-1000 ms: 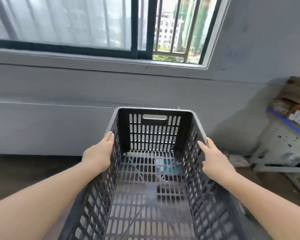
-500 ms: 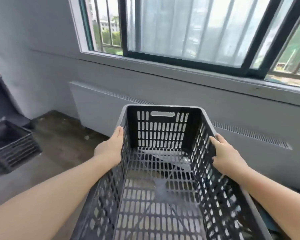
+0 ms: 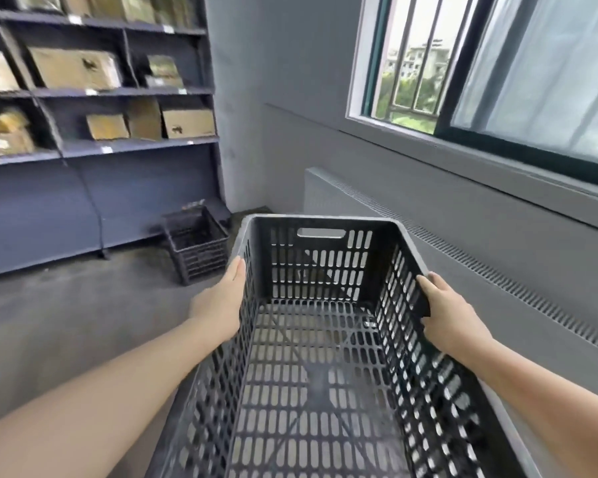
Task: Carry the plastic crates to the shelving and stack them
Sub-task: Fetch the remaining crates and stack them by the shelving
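I carry an empty black slotted plastic crate [image 3: 321,270] in front of me, above the floor. My left hand [image 3: 221,305] grips its left wall near the rim. Over the right rim my right hand [image 3: 442,312] holds on, thumb inside. A second black crate [image 3: 197,246] stands on the floor ahead to the left, at the foot of the dark blue shelving [image 3: 94,146]. The shelving holds several cardboard boxes [image 3: 73,67].
A grey wall with a long low radiator cover [image 3: 463,243] runs along the right, under a barred window [image 3: 463,63]. Bare concrete floor [image 3: 66,312] lies between me and the shelving. The room corner is just past the floor crate.
The view has swung left: the window slid to the right and the shelving with the floor crate came into sight. Both hands kept their grip on the carried crate.
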